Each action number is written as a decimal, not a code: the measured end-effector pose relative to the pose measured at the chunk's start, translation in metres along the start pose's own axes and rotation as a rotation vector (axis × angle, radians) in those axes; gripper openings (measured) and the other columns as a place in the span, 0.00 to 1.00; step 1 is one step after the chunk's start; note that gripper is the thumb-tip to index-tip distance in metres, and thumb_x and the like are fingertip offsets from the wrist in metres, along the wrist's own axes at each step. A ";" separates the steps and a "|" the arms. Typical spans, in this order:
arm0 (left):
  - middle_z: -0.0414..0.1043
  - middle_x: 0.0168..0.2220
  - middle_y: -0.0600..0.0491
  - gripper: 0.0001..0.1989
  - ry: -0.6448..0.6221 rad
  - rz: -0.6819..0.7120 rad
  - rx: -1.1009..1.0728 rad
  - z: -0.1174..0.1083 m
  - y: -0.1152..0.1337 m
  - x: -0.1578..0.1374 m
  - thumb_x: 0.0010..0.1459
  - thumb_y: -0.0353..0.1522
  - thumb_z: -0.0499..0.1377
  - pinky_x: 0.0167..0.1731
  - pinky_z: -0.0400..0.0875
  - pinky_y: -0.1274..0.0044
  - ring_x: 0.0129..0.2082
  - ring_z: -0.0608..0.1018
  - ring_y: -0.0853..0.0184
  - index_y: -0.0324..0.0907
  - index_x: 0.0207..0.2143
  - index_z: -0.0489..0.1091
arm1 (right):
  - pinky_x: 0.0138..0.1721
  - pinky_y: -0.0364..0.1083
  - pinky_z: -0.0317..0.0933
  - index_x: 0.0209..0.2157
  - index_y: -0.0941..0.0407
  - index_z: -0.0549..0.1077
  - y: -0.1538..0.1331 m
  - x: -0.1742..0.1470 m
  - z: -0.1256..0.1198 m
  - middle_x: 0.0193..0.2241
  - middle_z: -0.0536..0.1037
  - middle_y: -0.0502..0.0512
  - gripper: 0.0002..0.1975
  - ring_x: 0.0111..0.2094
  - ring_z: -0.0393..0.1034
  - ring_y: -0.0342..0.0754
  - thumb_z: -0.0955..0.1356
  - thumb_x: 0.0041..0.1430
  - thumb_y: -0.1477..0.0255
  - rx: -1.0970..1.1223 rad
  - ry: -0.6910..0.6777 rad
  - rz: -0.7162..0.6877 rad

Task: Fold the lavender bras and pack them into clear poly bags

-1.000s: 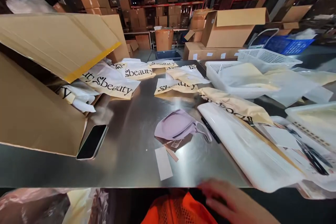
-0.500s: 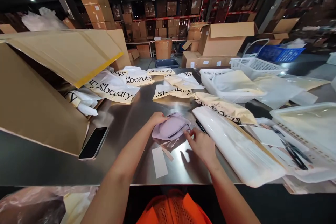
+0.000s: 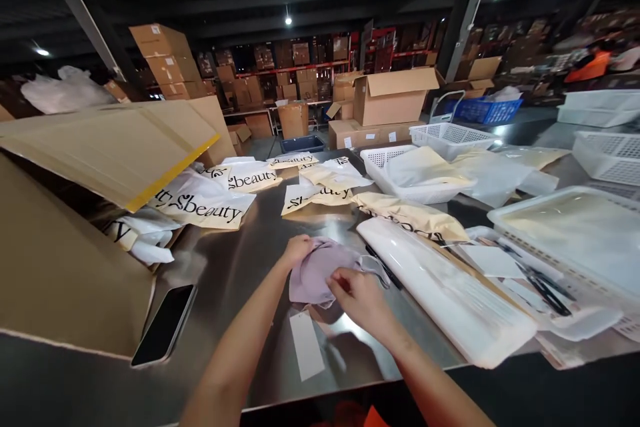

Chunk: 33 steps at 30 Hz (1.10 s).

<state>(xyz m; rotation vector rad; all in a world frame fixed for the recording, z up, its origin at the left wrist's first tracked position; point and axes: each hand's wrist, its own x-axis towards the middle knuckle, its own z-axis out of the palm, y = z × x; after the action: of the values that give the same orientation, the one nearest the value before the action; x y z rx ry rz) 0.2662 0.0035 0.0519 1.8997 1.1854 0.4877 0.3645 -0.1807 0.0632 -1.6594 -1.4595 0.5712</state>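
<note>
A lilac bra (image 3: pixel 316 272) with moulded cups is held just above the metal table, a thin strap looping out at its right. My left hand (image 3: pixel 299 250) grips its upper left edge, fingers closed and partly hidden by the fabric. Over the lower right part of the bra, my right hand (image 3: pixel 356 290) has its thumb and fingers pinched together on the fabric edge; the fingertips are partly hidden. Below it hangs a blank white tag (image 3: pixel 306 345), with a pinkish piece beside it.
A phone (image 3: pixel 165 325) lies left, by an open carton (image 3: pixel 65 260). Printed mailer bags (image 3: pixel 215 208) spread across the back. On the right are a roll of clear plastic bags (image 3: pixel 440 287), a tray (image 3: pixel 595 323) with scissors (image 3: pixel 547 290), and white baskets (image 3: pixel 425 195).
My right hand has moved left and inward from the bra's right end onto its lower part. The bra has turned and opened out more. The view has tilted up and turned right.
</note>
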 end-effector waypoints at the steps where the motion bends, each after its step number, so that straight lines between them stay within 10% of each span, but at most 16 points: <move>1: 0.76 0.39 0.47 0.16 0.019 0.029 -0.051 -0.002 0.007 -0.006 0.65 0.40 0.54 0.42 0.73 0.67 0.38 0.78 0.63 0.36 0.41 0.72 | 0.29 0.47 0.60 0.27 0.55 0.70 0.004 0.003 0.003 0.23 0.72 0.53 0.16 0.25 0.66 0.47 0.63 0.62 0.59 0.102 0.011 0.057; 5: 0.74 0.50 0.41 0.22 0.072 0.178 -0.210 -0.026 0.049 -0.046 0.69 0.37 0.41 0.47 0.73 0.69 0.48 0.77 0.60 0.36 0.51 0.68 | 0.38 0.49 0.70 0.46 0.55 0.71 0.005 0.018 -0.003 0.37 0.76 0.58 0.30 0.38 0.73 0.51 0.66 0.54 0.45 0.725 0.047 0.302; 8: 0.68 0.59 0.47 0.15 0.021 0.502 -0.138 -0.043 0.085 -0.091 0.65 0.37 0.50 0.58 0.64 0.65 0.60 0.69 0.57 0.43 0.44 0.74 | 0.38 0.50 0.71 0.50 0.54 0.69 -0.027 0.033 -0.020 0.44 0.76 0.59 0.35 0.42 0.74 0.52 0.64 0.53 0.41 1.111 -0.110 0.241; 12: 0.68 0.59 0.50 0.13 0.082 0.970 0.247 -0.052 0.113 -0.131 0.56 0.25 0.54 0.64 0.52 0.55 0.62 0.66 0.54 0.45 0.36 0.77 | 0.31 0.43 0.71 0.43 0.56 0.72 -0.083 0.046 -0.039 0.34 0.79 0.55 0.20 0.31 0.75 0.46 0.72 0.54 0.58 1.238 -0.190 0.143; 15: 0.76 0.50 0.49 0.12 0.336 1.101 0.160 -0.058 0.098 -0.135 0.55 0.25 0.56 0.57 0.66 0.62 0.49 0.77 0.60 0.45 0.37 0.77 | 0.28 0.45 0.73 0.46 0.57 0.71 -0.091 0.045 -0.040 0.38 0.79 0.55 0.18 0.30 0.75 0.47 0.70 0.58 0.62 1.269 0.004 0.178; 19: 0.78 0.46 0.52 0.08 0.631 0.705 -0.003 -0.061 0.025 -0.133 0.59 0.32 0.57 0.53 0.69 0.67 0.50 0.76 0.61 0.45 0.37 0.77 | 0.32 0.53 0.75 0.50 0.54 0.68 -0.025 0.028 -0.026 0.48 0.76 0.58 0.19 0.40 0.76 0.53 0.62 0.65 0.57 1.188 0.179 0.418; 24: 0.77 0.42 0.49 0.10 0.478 -0.129 0.193 -0.042 -0.073 -0.131 0.59 0.36 0.54 0.45 0.71 0.71 0.44 0.78 0.60 0.43 0.36 0.74 | 0.33 0.56 0.72 0.46 0.57 0.70 0.090 -0.011 -0.005 0.36 0.77 0.62 0.25 0.34 0.75 0.58 0.65 0.55 0.52 0.555 0.263 0.661; 29: 0.74 0.48 0.42 0.27 0.452 -0.480 0.262 -0.041 -0.106 -0.102 0.55 0.51 0.56 0.46 0.69 0.63 0.46 0.77 0.49 0.42 0.49 0.66 | 0.48 0.58 0.65 0.66 0.63 0.46 0.116 -0.025 -0.007 0.55 0.64 0.72 0.55 0.50 0.67 0.65 0.73 0.44 0.56 -0.062 0.433 0.476; 33: 0.61 0.59 0.30 0.38 0.480 -0.645 0.303 -0.053 -0.119 -0.075 0.50 0.54 0.60 0.48 0.67 0.56 0.54 0.70 0.39 0.38 0.55 0.61 | 0.50 0.62 0.62 0.62 0.59 0.61 0.107 -0.023 -0.012 0.54 0.63 0.72 0.39 0.52 0.63 0.67 0.71 0.51 0.58 -0.541 0.325 0.246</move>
<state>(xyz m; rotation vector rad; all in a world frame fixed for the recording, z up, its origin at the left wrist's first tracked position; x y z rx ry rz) 0.1283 -0.0130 -0.0062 1.5381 2.1887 0.4268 0.4313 -0.2039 -0.0217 -2.2500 -1.2392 0.0141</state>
